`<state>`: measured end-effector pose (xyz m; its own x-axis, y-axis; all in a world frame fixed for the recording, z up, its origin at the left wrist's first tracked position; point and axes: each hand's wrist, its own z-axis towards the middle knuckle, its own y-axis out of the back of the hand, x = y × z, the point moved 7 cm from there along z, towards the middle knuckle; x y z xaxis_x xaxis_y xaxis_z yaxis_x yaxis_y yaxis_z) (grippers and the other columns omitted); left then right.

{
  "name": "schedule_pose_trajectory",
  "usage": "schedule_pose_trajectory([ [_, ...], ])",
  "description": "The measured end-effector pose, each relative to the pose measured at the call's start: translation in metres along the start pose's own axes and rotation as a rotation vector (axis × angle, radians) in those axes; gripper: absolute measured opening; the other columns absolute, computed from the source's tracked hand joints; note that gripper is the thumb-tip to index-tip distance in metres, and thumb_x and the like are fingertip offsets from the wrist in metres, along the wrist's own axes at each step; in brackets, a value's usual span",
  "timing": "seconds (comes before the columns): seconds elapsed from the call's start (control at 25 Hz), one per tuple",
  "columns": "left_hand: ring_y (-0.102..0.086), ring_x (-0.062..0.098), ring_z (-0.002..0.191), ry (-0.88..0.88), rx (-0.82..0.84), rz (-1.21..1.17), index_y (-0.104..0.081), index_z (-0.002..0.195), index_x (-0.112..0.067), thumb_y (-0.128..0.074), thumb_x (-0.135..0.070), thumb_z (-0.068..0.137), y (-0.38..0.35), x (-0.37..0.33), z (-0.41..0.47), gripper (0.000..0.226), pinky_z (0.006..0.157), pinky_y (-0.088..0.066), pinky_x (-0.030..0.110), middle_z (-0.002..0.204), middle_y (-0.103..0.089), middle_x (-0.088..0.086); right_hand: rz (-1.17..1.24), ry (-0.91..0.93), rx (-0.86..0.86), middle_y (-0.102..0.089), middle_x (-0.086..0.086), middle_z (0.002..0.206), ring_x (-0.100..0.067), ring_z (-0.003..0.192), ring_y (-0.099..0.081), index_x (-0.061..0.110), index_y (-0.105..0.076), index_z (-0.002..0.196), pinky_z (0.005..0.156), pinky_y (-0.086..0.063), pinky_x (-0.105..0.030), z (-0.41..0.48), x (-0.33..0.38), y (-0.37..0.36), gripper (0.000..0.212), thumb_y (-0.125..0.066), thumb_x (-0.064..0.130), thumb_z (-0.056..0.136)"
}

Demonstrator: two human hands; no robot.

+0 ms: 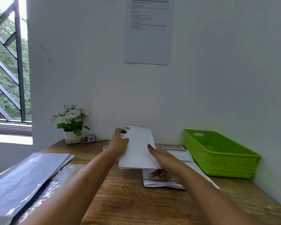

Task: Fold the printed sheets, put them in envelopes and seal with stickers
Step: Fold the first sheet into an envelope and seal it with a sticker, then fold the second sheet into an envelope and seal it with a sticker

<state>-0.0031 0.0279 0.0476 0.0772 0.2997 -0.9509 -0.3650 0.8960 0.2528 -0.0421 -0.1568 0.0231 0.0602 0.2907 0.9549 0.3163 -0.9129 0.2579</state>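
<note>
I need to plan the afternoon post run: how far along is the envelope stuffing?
Done: nothing shows in the green basket. In hand: both hands, left hand and right hand, hold a white envelope with a small sticker near its top. Left: printed sheets still lie on the desk.

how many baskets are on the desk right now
1. The green basket stands at the right end of the wooden desk, against the wall, beside the printed sheets. No other basket shows in this view.
</note>
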Motion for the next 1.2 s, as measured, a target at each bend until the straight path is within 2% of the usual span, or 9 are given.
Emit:
schedule_pose_trajectory([
  [0.12,-0.061,0.028,0.092,0.043,0.015,-0.117,-0.050,0.111,-0.019,-0.047,-0.017,0.096,-0.009,0.000,-0.004,0.015,0.073,-0.055,0.036,0.111,-0.056,0.014,0.077,-0.015,0.041,-0.063,-0.007,0.091,-0.016,0.057,-0.066,0.023,-0.045,0.125,0.043,-0.049,-0.021,0.002,0.000,0.003,0.034,-0.054,0.035,0.094],
  [0.28,-0.060,0.020,0.085,0.040,0.176,-0.228,-0.045,0.125,-0.017,-0.045,-0.025,0.098,-0.037,-0.016,-0.028,0.028,0.061,-0.052,0.030,0.112,-0.058,0.009,0.151,0.036,-0.103,-0.059,-0.008,0.079,-0.013,0.055,-0.059,0.007,-0.053,0.119,0.037,-0.045,-0.016,0.000,0.011,0.039,0.023,-0.051,0.008,0.096],
  [0.44,-0.064,0.018,0.081,-0.047,0.376,-0.285,-0.044,0.123,-0.024,-0.043,-0.038,0.098,-0.065,-0.049,-0.062,0.028,0.067,-0.054,0.030,0.106,-0.063,0.001,0.214,0.181,-0.330,-0.057,-0.006,0.078,-0.014,0.065,-0.053,0.005,-0.058,0.114,0.037,-0.045,-0.013,-0.017,0.036,0.108,0.021,-0.049,0.003,0.095],
  [0.6,-0.064,0.016,0.084,-0.172,0.592,-0.136,-0.052,0.121,-0.031,-0.054,-0.029,0.093,-0.118,-0.079,-0.089,0.027,0.071,-0.051,0.029,0.109,-0.068,-0.001,0.179,0.224,-0.650,-0.059,-0.015,0.093,-0.023,0.075,-0.056,-0.008,-0.058,0.117,0.036,-0.047,-0.016,-0.042,0.023,0.196,0.027,-0.055,0.000,0.091],
  [0.68,-0.062,0.016,0.096,-0.368,0.594,0.082,-0.058,0.123,-0.027,-0.057,-0.027,0.092,-0.154,-0.099,-0.096,0.031,0.079,-0.047,0.025,0.118,-0.064,-0.001,0.059,0.183,-0.803,-0.061,-0.020,0.098,-0.032,0.084,-0.060,-0.010,-0.061,0.114,0.044,-0.053,-0.025,-0.053,0.006,0.232,0.028,-0.060,0.003,0.088],
  [0.8,-0.056,0.018,0.114,-0.583,0.565,0.289,-0.059,0.127,-0.020,-0.055,-0.027,0.093,-0.202,-0.118,-0.110,0.035,0.092,-0.039,0.023,0.130,-0.059,0.001,-0.238,0.056,-1.020,-0.069,-0.026,0.097,-0.039,0.091,-0.065,-0.005,-0.068,0.106,0.074,-0.053,-0.034,-0.072,-0.013,0.270,0.028,-0.064,0.010,0.082],
  [0.92,-0.049,0.023,0.122,-0.643,0.510,0.309,-0.060,0.126,-0.018,-0.046,-0.027,0.097,-0.227,-0.117,-0.111,0.034,0.101,-0.039,0.030,0.131,-0.059,0.005,-0.337,-0.007,-1.055,-0.068,-0.028,0.098,-0.039,0.093,-0.064,-0.008,-0.068,0.099,0.070,-0.044,-0.030,-0.077,-0.020,0.279,0.024,-0.063,0.007,0.080],
  [1.04,-0.033,0.024,0.126,-0.610,0.475,0.368,-0.057,0.128,-0.024,-0.038,-0.032,0.099,-0.231,-0.104,-0.105,0.035,0.101,-0.034,0.036,0.132,-0.056,0.004,-0.385,-0.027,-1.064,-0.066,-0.026,0.109,-0.038,0.101,-0.061,-0.007,-0.065,0.107,0.070,-0.041,-0.028,-0.074,-0.020,0.274,0.030,-0.061,0.008,0.082],
  [1.2,-0.030,0.025,0.126,-0.658,0.483,0.471,-0.049,0.136,-0.025,-0.035,-0.038,0.100,-0.227,-0.095,-0.107,0.041,0.100,-0.031,0.038,0.140,-0.050,-0.002,-0.427,0.070,-1.140,-0.052,-0.024,0.129,-0.039,0.117,-0.052,-0.001,-0.052,0.125,0.093,-0.043,-0.036,-0.074,-0.014,0.262,0.042,-0.061,0.016,0.088],
])
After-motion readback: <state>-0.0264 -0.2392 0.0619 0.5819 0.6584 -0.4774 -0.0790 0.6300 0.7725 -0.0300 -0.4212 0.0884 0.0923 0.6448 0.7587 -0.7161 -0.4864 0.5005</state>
